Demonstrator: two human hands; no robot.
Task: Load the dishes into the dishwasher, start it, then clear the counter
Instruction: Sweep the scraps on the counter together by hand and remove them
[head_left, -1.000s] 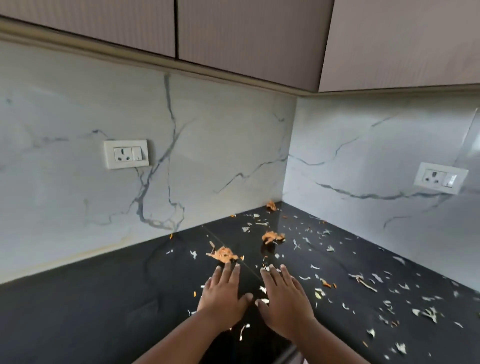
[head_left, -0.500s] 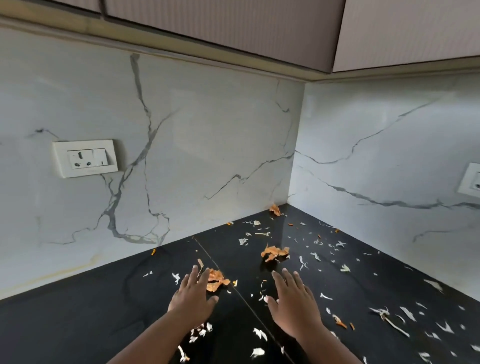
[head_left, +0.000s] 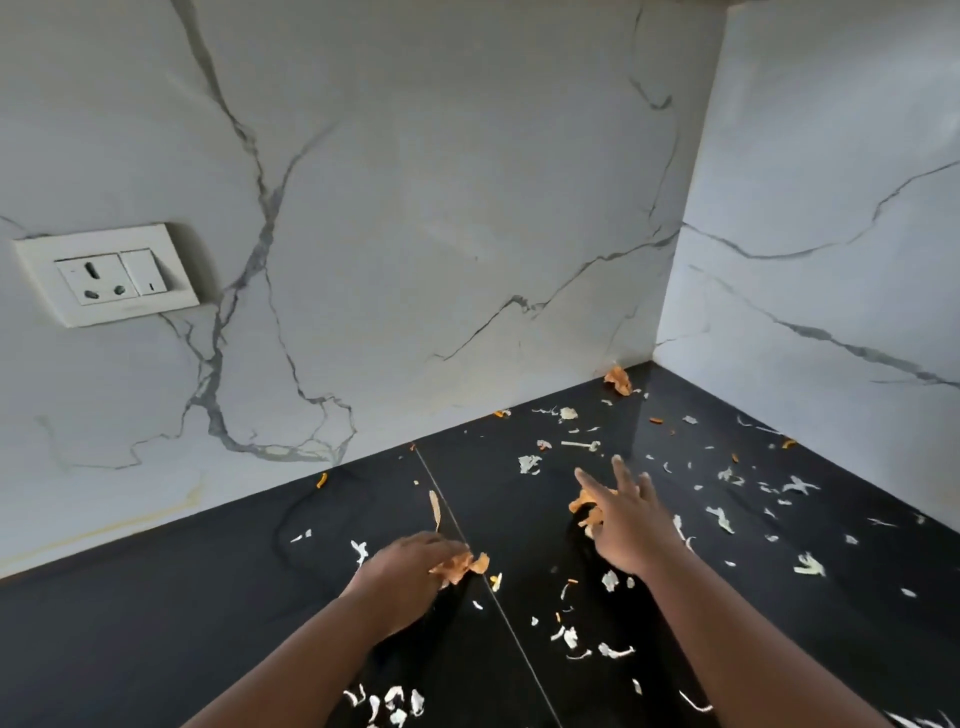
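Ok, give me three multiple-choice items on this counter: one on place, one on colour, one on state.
1. The white wall socket is on the:
A. left marble wall
B. right marble wall
C. black counter

2. The peel clump at the left hand is:
A. green
B. orange
C. blue

3. The right hand has its fingers:
A. fisted
B. spread
C. round a cup

Answers: 1 A, the plate sits left of the corner. 2 B, the orange peel clump sits at its curled fingertips. 3 B, fingers fan out above the black stone counter.

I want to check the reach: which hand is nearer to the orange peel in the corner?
Right. The right hand lies nearer the corner peel; the left hand is farther back, gripping another peel.
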